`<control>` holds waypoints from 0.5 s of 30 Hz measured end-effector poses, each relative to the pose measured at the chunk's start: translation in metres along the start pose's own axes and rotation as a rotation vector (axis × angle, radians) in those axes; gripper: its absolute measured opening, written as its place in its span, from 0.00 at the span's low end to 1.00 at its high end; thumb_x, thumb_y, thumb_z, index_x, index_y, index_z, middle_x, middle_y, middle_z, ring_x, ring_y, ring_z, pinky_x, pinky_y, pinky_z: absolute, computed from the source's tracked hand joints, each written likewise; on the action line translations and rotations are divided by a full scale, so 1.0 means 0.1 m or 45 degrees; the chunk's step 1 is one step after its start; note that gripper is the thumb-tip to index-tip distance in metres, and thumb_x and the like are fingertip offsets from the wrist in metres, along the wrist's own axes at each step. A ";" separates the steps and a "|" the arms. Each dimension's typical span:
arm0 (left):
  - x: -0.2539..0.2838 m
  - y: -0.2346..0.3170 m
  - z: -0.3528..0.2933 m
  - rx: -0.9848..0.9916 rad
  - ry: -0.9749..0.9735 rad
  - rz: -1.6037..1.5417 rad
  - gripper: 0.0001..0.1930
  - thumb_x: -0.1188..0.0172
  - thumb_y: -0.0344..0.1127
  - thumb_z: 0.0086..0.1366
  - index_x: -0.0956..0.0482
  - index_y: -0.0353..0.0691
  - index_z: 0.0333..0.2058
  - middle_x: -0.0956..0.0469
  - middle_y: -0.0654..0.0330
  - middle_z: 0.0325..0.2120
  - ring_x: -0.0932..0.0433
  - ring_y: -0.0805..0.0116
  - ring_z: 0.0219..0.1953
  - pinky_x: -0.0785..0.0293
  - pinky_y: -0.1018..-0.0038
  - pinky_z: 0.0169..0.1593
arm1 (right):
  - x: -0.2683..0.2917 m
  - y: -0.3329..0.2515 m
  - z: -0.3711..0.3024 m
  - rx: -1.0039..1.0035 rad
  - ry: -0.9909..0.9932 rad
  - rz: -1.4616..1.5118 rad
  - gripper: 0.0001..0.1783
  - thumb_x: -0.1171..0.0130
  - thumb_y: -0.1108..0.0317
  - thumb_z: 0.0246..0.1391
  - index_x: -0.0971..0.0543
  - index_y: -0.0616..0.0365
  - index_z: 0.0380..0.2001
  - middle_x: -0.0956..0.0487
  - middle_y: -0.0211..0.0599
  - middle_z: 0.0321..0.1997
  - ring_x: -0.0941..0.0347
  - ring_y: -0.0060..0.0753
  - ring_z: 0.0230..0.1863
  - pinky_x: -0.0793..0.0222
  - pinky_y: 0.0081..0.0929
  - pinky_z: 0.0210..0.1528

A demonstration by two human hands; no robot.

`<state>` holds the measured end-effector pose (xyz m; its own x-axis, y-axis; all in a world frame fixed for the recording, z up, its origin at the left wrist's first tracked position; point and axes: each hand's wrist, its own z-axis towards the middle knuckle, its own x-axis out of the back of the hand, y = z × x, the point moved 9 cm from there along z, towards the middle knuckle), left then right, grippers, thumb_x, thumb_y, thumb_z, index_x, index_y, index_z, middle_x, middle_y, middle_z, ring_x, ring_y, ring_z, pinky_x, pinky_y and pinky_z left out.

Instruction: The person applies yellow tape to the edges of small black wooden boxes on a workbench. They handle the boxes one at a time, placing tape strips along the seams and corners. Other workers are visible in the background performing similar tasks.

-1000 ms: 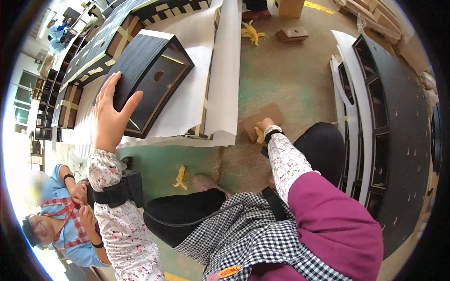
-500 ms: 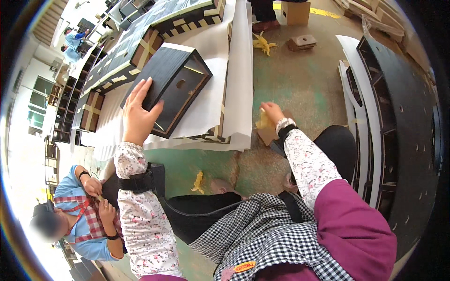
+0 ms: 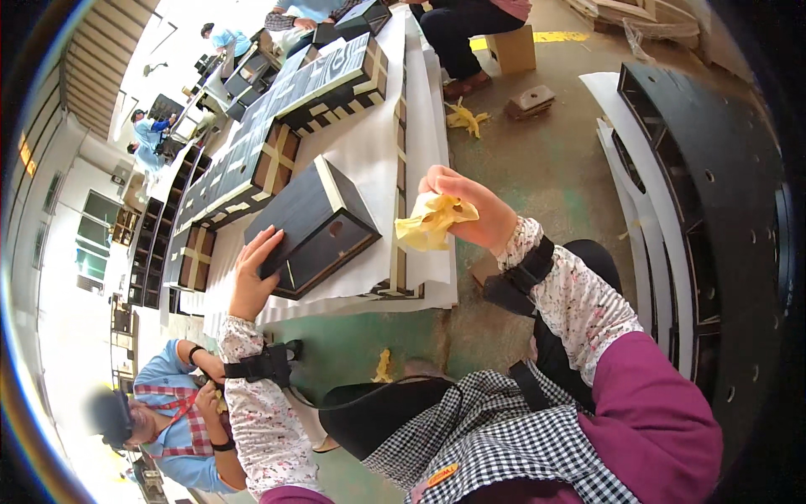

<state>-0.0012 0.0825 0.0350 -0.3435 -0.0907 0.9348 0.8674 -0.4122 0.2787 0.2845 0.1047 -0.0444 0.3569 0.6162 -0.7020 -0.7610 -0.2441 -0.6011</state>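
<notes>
My left hand [image 3: 254, 275] lies with its fingers stretched out on the near left end of a black wood-grain box [image 3: 304, 220]. The box rests at an angle on the white-covered table, with a round hole in its end panel and a pale strip along one edge. To the right of the box, my right hand [image 3: 470, 210] is raised and closed round a crumpled yellow wad [image 3: 432, 222]. Whether the wad is cloth or tape I cannot tell. It hangs below my fingers near the table's right edge, apart from the box.
Black boxes with pale tape strips [image 3: 227, 176] stand behind on the white sheet [image 3: 430, 269]. A long black panel [image 3: 705, 210] leans at the right. Yellow scraps [image 3: 467, 119] and a stack of brown pieces [image 3: 531, 102] lie on the floor. A co-worker [image 3: 180, 412] sits at lower left.
My right hand has risen from low beside the table and come leftward with the yellow wad. The box has turned and sits flatter, my left hand still on it.
</notes>
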 end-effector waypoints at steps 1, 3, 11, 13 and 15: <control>0.04 0.04 -0.03 0.026 0.031 -0.041 0.30 0.40 0.24 0.48 0.27 0.44 0.54 0.33 0.56 0.58 0.39 0.56 0.62 0.48 0.62 0.65 | -0.07 0.03 0.04 0.006 -0.053 0.082 0.12 0.47 0.58 0.58 0.34 0.52 0.30 0.33 0.27 0.34 0.32 0.23 0.36 0.35 0.22 0.41; 0.08 0.20 -0.12 0.076 0.098 -0.133 0.27 0.40 0.25 0.52 0.28 0.42 0.54 0.33 0.54 0.57 0.38 0.57 0.62 0.46 0.64 0.64 | -0.21 0.09 0.10 0.014 -0.155 0.238 0.11 0.46 0.58 0.57 0.34 0.51 0.30 0.33 0.27 0.33 0.32 0.25 0.36 0.35 0.24 0.39; -0.71 1.33 -0.14 0.198 0.236 -1.279 0.20 0.51 0.33 0.68 0.35 0.33 0.57 0.29 0.57 0.51 0.30 0.70 0.53 0.37 0.75 0.58 | -0.33 0.30 0.21 -0.008 -0.101 0.594 0.12 0.46 0.57 0.57 0.33 0.51 0.30 0.31 0.31 0.33 0.28 0.31 0.39 0.30 0.31 0.43; -0.85 1.38 -0.10 0.238 0.214 -1.512 0.20 0.53 0.37 0.70 0.35 0.33 0.57 0.28 0.57 0.50 0.30 0.71 0.53 0.36 0.75 0.57 | -0.37 0.35 0.21 -0.014 -0.131 0.606 0.12 0.46 0.57 0.57 0.33 0.51 0.30 0.30 0.31 0.33 0.28 0.31 0.39 0.30 0.31 0.43; -0.91 1.38 -0.09 0.311 0.201 -1.626 0.20 0.54 0.38 0.70 0.35 0.33 0.57 0.28 0.58 0.50 0.30 0.72 0.52 0.35 0.75 0.56 | -0.42 0.38 0.20 -0.011 -0.173 0.625 0.12 0.45 0.56 0.57 0.32 0.51 0.30 0.30 0.31 0.33 0.28 0.31 0.39 0.30 0.31 0.44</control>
<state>0.1466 0.0253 -0.0137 -0.9907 0.1276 -0.0480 -0.0627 -0.1137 0.9915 0.2301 0.0852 -0.0301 -0.1159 0.5190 -0.8469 -0.8164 -0.5354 -0.2164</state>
